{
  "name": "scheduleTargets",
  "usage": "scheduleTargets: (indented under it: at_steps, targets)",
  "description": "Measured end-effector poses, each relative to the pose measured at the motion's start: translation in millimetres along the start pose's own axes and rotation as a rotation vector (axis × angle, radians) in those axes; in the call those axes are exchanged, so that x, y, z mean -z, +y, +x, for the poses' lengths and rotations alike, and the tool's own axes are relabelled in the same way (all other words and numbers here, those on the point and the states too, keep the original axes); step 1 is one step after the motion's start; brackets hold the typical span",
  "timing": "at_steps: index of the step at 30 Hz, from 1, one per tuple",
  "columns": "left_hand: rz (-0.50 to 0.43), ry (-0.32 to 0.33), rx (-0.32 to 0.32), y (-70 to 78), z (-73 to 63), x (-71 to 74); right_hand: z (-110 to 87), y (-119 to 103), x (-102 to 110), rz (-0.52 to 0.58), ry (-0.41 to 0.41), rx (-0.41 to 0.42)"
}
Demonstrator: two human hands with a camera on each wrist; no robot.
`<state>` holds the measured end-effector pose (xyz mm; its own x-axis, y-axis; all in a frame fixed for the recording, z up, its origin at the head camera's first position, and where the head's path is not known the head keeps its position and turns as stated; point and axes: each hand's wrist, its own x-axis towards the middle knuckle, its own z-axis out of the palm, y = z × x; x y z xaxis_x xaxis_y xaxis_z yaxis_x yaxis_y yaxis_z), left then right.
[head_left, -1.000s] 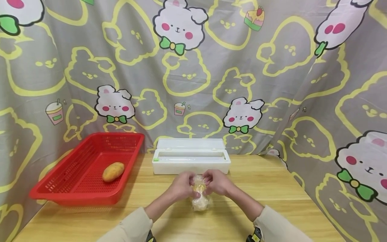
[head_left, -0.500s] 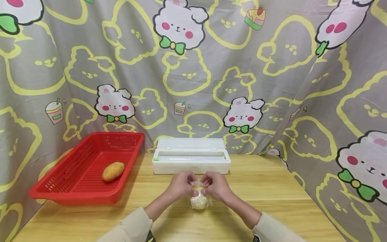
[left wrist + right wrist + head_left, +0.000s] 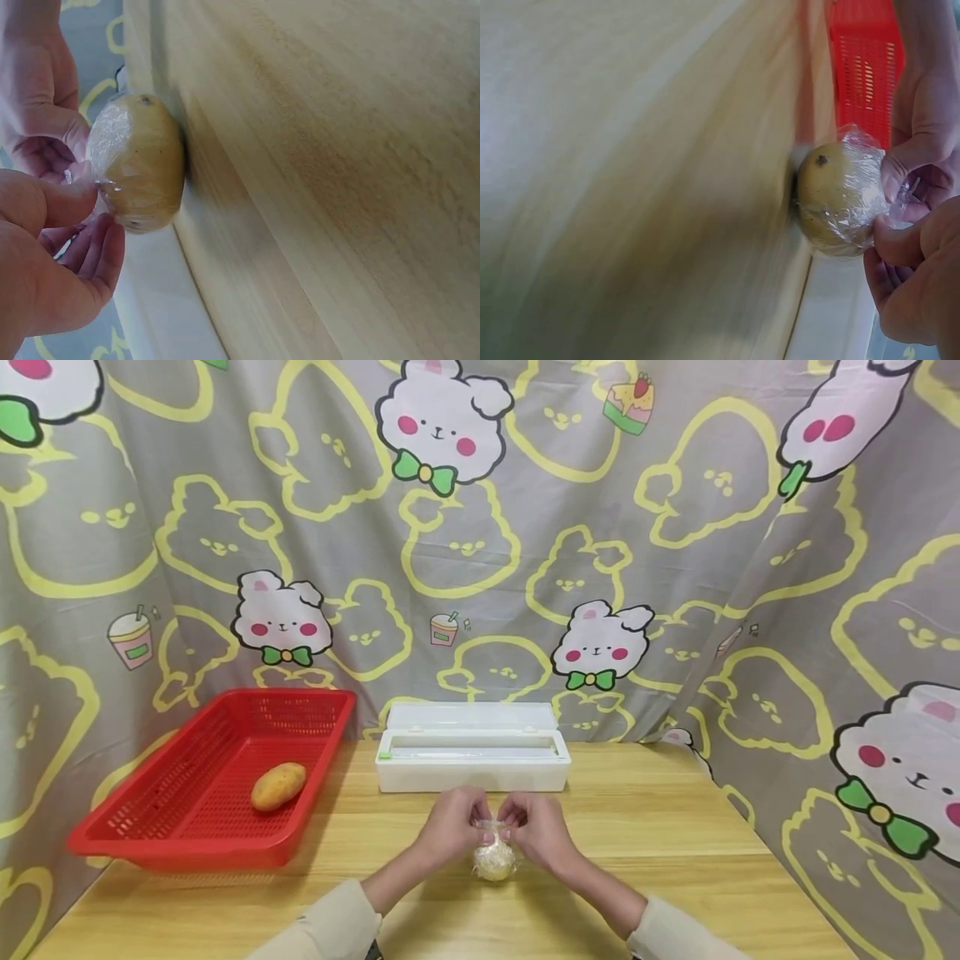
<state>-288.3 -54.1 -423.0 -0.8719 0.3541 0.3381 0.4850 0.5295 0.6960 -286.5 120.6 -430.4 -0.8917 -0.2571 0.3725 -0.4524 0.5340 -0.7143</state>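
A potato [image 3: 154, 161] wrapped in clear plastic wrap [image 3: 862, 180] sits on the table, close in front of me. Above it the wrap is drawn together into a gathered bunch. My left hand [image 3: 455, 822] pinches this bunch from the left between thumb and fingers. From the right, my right hand [image 3: 536, 828] pinches it too, the two thumbs side by side. The fingers partly hide the gathered wrap. In the left wrist view the potato's lower side meets the wooden surface.
Behind the hands stands a long white box [image 3: 472, 777], its lid raised, with a roll inside. To the left, a red plastic basket [image 3: 180, 847] holds an unwrapped potato [image 3: 278, 787]. A patterned curtain [image 3: 465, 568] hangs around the wooden table [image 3: 675, 893].
Both hands have shifted slightly toward me and drawn the loose wrap tighter above the potato. The upper part of the wrap is now narrower. Basket and box stay put.
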Motion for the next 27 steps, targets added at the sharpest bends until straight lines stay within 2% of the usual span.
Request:
scheduleTargets:
  at_steps: [8,13,18,22,27]
  targets:
    - [0.035,0.005,-0.060,-1.3,-1.7,-1.5,-4.7,0.8,-7.7,-0.026,0.062,0.020]
    - [0.041,0.004,-0.085,-2.4,-3.2,-2.1,-6.2,-0.9,-12.4,-0.023,0.074,0.021]
    - [0.074,0.030,-0.106,-2.2,-4.2,-3.8,-6.9,-2.8,-14.2,-0.049,0.090,0.046]
    - [0.106,0.045,-0.107,-1.4,-6.1,-5.7,-8.5,-3.1,-15.5,-0.103,0.095,0.071]
    - [0.091,0.032,-0.060,-1.2,-6.3,-5.9,-11.3,-1.5,-17.4,-0.207,0.128,0.106]
